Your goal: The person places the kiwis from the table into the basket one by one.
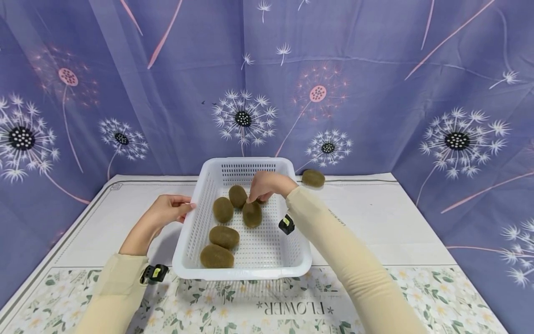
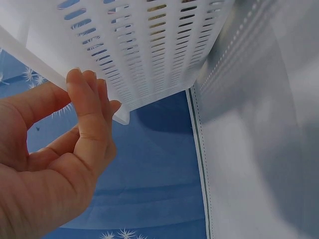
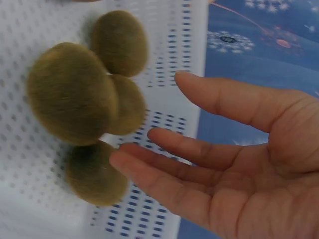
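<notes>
My left hand (image 1: pixel 164 211) pinches the left rim of a white perforated plastic basket (image 1: pixel 244 273) between thumb and fingers. In the left wrist view the fingertips (image 2: pixel 75 79) lie on the rim. Inside the basket are several brown fuzzy kiwis, among them one kiwi (image 1: pixel 252 215) right below my right hand (image 1: pixel 269 183). That hand reaches in from the right, over the back half. The right wrist view shows its thumb and fingers spread apart with nothing between them, fingertips beside a kiwi (image 3: pixel 97 174). Another kiwi is partly hidden behind the hand in the head view.
One kiwi (image 1: pixel 313 178) lies outside the basket, at the table's back edge to the right. Two more kiwis, one of them the front kiwi (image 1: pixel 217 256), lie at the basket's front left. A floral cloth (image 1: pixel 425 297) covers the near table; a purple curtain (image 1: pixel 367 106) hangs behind.
</notes>
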Demonstrator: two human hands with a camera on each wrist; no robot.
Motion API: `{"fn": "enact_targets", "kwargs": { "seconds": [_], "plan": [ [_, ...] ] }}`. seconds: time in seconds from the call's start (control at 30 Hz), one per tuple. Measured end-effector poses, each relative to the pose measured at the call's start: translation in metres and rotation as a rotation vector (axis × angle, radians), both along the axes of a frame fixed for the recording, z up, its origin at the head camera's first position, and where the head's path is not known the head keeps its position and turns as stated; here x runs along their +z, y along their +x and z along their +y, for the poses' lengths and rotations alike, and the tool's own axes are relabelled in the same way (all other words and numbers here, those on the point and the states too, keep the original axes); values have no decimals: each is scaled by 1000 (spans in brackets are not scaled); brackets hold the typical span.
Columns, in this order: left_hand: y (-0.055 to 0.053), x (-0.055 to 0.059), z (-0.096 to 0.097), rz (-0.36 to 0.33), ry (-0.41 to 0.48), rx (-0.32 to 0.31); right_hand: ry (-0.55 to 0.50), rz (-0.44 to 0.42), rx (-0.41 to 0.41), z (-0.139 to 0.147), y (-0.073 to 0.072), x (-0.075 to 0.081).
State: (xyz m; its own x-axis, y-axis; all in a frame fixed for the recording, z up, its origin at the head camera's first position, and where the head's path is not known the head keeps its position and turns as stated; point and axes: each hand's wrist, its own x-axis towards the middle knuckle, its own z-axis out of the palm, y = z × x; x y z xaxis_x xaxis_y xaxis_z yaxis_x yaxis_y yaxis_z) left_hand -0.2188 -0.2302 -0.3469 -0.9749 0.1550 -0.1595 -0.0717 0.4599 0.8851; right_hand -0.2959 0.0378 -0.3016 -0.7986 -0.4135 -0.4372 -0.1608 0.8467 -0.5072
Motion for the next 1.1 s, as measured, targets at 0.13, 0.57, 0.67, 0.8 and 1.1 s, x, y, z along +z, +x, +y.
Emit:
{"fn": "enact_targets", "kwargs": {
  "seconds": [0.13,0.57,0.67,0.8,1.1],
  "plan": [
    [0,0,0,2,2,2,-103,22,-2,12,-1,15],
    [0,-1,-2,5,0,5,-372,100,-159,76,-18,42],
    [0,-2,-3,8,5,5,-419,117,-189,93,-23,37],
    [-1,-2,-4,11,12,7,-445,143,-239,114,-29,27],
    [-1,-2,-2,6,12,3,-516,130,-387,155,-42,-5]
  ]
}}
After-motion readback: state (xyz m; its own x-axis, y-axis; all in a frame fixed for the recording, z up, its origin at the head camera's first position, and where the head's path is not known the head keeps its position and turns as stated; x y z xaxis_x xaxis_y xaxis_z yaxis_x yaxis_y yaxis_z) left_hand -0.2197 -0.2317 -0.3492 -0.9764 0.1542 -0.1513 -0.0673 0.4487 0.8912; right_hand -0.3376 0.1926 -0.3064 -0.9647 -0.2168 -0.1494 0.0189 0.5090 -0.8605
